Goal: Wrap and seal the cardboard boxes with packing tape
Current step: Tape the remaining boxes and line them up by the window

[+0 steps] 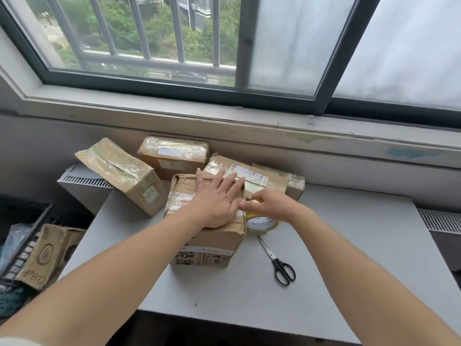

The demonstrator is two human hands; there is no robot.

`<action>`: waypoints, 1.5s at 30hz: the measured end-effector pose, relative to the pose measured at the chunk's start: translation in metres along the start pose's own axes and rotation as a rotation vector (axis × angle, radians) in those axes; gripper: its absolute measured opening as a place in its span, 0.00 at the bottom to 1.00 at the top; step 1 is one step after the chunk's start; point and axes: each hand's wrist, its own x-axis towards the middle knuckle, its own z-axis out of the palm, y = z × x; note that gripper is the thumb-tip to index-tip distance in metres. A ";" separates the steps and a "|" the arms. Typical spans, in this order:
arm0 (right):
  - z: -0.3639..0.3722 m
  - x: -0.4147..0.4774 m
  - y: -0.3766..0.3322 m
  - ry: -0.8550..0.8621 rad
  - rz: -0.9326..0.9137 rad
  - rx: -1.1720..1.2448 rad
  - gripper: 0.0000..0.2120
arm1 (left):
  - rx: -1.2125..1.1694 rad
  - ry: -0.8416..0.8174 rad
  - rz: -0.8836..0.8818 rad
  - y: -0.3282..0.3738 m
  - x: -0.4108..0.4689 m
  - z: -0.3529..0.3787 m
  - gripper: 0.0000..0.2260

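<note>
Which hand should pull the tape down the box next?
Likely the right hand: it holds the tape roll at the right edge of the box, while the left hand lies flat on its top.

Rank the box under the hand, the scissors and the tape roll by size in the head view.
Largest first:
box under the left hand
scissors
tape roll, partly covered by the right hand, so last two unsure

Left hand (219, 199) flat (fingers spread); right hand (268, 202) pinching

Taped boxes (172, 156) wall the back (scissors (274, 258) lie right).
</note>
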 end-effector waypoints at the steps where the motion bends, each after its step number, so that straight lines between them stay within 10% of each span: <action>1: 0.004 0.000 -0.001 0.022 -0.008 0.037 0.24 | -0.028 -0.008 0.002 -0.005 -0.002 -0.001 0.29; 14: 0.038 -0.014 0.026 0.169 0.003 0.561 0.18 | 0.041 -0.313 0.140 -0.013 -0.017 -0.035 0.59; 31: -0.012 -0.028 -0.018 0.162 0.016 0.088 0.31 | -0.048 -0.255 0.200 -0.019 -0.022 -0.053 0.50; 36: -0.044 -0.049 -0.060 0.227 -0.239 0.481 0.23 | -0.553 -0.058 0.334 -0.073 -0.053 -0.049 0.48; 45: 0.073 0.010 -0.182 -0.049 -0.282 0.194 0.13 | -0.637 -0.187 0.210 -0.189 -0.135 0.052 0.58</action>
